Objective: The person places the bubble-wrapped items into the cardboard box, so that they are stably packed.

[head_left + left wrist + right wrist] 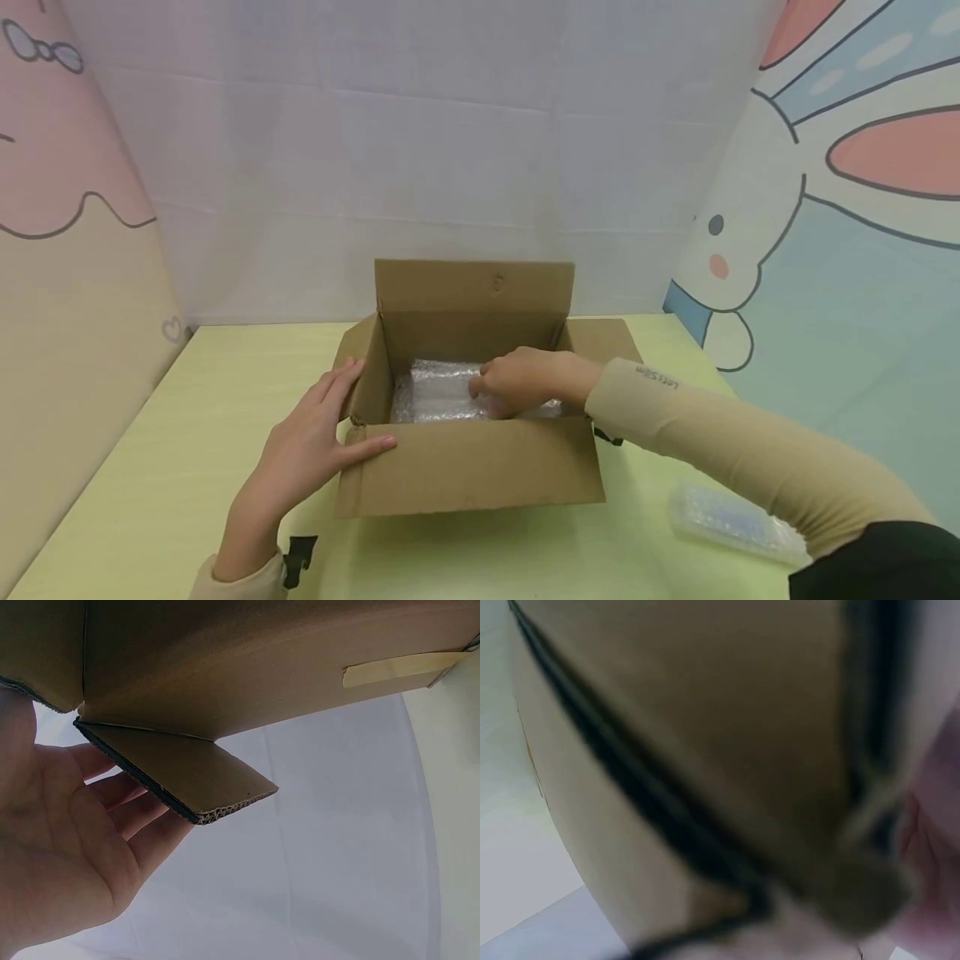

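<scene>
An open cardboard box (472, 467) stands on the table with its flaps folded outward. My left hand (303, 450) rests on its front left corner, thumb across the front flap and fingers along the left flap (180, 769). Inside lies clear bubble wrap (442, 392) around something I cannot make out. My right hand (525, 379) reaches into the box, its curled fingers holding a bubble-wrapped package; the fingertips are partly hidden. The right wrist view is blurred: cardboard edges (667, 802) fill it, with part of the right hand (930, 877) at the right.
Another bubble-wrapped package (738, 525) lies on the yellow table (247, 367), right of the box and near my right forearm. A white curtain (450, 158) hangs behind the table. Printed cartoon panels (847, 292) stand at both sides.
</scene>
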`<state>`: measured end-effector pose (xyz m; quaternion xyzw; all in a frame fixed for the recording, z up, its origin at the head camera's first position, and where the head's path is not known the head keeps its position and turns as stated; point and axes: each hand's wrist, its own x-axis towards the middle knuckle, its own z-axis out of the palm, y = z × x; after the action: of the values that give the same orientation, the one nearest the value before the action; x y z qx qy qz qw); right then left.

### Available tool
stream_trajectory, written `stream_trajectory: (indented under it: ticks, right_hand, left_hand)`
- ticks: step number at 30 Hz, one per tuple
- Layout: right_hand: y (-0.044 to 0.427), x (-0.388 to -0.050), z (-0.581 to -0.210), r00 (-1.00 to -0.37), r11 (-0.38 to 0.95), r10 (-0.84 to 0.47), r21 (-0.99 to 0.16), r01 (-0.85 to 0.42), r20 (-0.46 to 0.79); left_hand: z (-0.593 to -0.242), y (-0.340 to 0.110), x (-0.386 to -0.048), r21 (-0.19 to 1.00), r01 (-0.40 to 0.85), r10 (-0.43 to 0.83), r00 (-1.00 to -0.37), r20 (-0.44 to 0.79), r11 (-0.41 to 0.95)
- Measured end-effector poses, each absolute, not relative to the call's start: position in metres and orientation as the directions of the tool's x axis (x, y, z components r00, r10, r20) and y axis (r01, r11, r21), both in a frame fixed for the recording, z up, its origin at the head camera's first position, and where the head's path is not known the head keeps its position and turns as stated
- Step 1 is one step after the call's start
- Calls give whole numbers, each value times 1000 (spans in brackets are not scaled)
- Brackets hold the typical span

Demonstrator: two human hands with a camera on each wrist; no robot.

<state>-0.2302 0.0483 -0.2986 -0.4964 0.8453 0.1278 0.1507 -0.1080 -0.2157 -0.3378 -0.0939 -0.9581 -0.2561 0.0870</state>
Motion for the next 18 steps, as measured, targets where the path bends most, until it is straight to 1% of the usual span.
stream_trajectory:
  ticks: [3, 6, 11, 14, 18]
  right_hand:
    - [48, -231, -294, -484, 506, -774, 60, -861, -408]
    - [51, -231, -288, -492, 519, -770, 50, -853, -405]
    - [64, -228, -271, -496, 529, -798, -5, -849, -342]
    - [76, -224, -258, -512, 543, -808, -31, -839, -292]
    - [96, -218, -246, -545, 562, -814, -36, -826, -203]
  left_hand:
    - [-338, -216, -108, 474, 222, 132, -968, 214, 852]
    - [-338, -215, -108, 475, 220, 132, -968, 212, 852]
    - [-337, -214, -107, 477, 222, 132, -968, 215, 850]
    - [-337, -214, -107, 477, 224, 134, -967, 217, 850]
    - [-338, -215, -107, 473, 227, 135, -966, 220, 852]
